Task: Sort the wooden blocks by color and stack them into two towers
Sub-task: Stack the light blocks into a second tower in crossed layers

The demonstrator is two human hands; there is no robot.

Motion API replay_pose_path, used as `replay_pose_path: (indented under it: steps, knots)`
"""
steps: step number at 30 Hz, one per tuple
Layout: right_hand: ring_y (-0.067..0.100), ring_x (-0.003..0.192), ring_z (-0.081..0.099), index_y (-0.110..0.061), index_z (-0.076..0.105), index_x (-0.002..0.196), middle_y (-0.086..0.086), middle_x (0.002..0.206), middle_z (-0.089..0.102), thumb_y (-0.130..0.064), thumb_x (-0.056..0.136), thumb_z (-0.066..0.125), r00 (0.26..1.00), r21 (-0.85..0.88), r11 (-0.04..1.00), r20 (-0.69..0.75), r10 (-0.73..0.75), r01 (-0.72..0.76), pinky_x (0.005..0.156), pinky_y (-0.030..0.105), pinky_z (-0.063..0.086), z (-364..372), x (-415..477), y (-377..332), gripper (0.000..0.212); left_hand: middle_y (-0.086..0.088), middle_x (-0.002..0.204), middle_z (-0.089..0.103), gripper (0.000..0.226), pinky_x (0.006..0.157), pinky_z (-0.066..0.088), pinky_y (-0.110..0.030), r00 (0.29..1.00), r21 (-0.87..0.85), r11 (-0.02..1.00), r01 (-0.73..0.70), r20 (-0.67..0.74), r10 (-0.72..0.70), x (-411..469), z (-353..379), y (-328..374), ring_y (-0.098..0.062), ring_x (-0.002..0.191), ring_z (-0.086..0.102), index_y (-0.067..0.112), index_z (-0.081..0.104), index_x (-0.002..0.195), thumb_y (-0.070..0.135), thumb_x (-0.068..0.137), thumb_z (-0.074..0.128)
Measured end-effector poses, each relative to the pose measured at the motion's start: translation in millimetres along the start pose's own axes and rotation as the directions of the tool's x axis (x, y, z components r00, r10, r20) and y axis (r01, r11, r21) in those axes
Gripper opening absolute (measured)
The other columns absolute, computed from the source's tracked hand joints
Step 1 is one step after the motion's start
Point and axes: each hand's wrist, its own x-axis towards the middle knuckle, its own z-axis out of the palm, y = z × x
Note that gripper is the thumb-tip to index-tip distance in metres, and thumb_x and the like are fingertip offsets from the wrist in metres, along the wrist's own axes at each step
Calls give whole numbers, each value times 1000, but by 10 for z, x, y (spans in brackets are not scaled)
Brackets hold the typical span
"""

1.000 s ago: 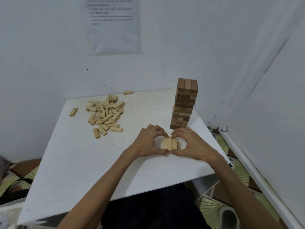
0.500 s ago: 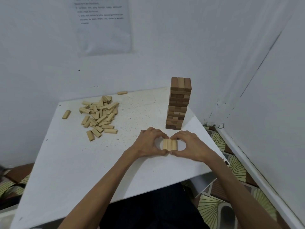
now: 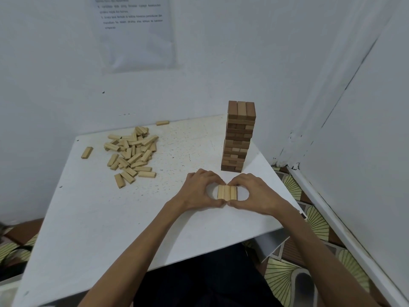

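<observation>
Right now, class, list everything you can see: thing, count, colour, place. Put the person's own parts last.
tower: one, brown, table's far right
pile: many loose blocks, pale, table's far left
side block: one, pale, left of pile
far block: one, pale, table's far edge
row: three blocks, pale, between the hands
table: one, white, centre
sheet: one, white, printed, on wall
floor: patterned green, right of table
left hand: fingers curled round row
right hand: fingers curled round row
</observation>
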Motion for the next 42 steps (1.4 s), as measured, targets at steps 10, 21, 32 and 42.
replay_pose_path:
  steps: [10,21,32,42]
  knots:
    - [2,117,42,-33,57,121,-18,122,53,-49,83,77,1000,-44,999,27,-15,17,101,34,42,4,17,-23,47,23,125,60,57,104,31,-39,1000,-15,1000,8,14,-8,15,22,-42,-6,121,43,37,65,117,64,67,73]
    - [5,118,42,-32,53,122,-16,124,51,-51,85,73,998,-79,997,55,-13,17,101,40,43,-7,22,-43,46,22,125,57,54,104,29,-38,999,-13,1000,16,39,-15,31,36,-63,-6,121,40,38,63,117,61,69,75]
    - [2,128,35,-34,43,141,-17,139,44,-61,80,75,997,-58,998,78,24,-20,109,38,36,-33,-49,-82,74,20,134,52,74,109,26,-39,997,5,1000,1,75,-1,-9,24,-107,-5,127,37,39,57,130,72,65,71]
    - [1,132,37,-35,40,147,-19,145,42,-55,83,75,997,-46,998,65,-39,42,113,36,35,-58,-6,-285,76,18,141,50,79,109,36,-34,995,-108,993,43,93,-33,-204,-200,-203,-5,128,41,36,51,139,57,70,83]
